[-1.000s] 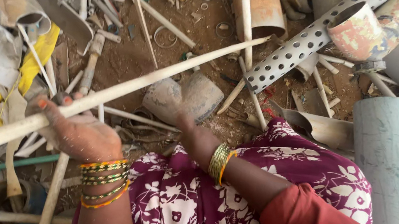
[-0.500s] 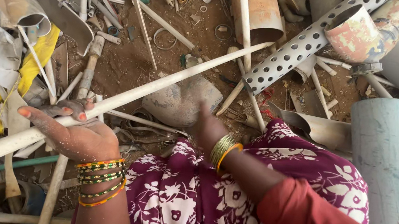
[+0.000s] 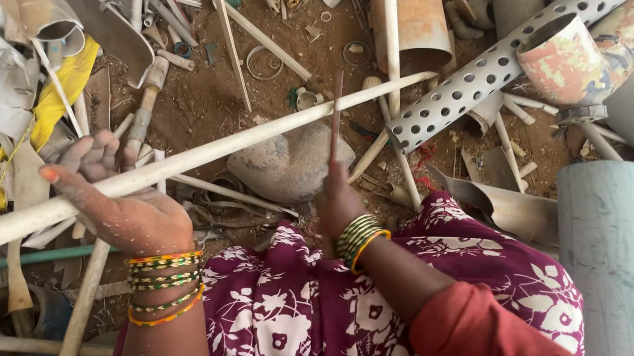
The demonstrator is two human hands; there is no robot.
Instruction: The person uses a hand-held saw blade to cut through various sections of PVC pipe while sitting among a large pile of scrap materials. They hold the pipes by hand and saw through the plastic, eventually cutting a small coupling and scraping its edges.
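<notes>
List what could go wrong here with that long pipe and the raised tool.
1. The left hand lies open under the long pale pipe, palm up, fingers close to its surface; a blow from the thin tool raised in the right hand might glance onto them.
2. The pipe rests across a rounded stone; it may roll or kick sideways.
3. Cut plastic scrap around could scrape bare hands.

A perforated grey pipe (image 3: 480, 76) is lying slanted across the dirt floor (image 3: 210, 100) near its far edge. A wide pale blue pipe (image 3: 619, 271) is resting along the right edge, and yellow scraps (image 3: 62, 88) are sitting toward the left edge among broken tubes.
</notes>
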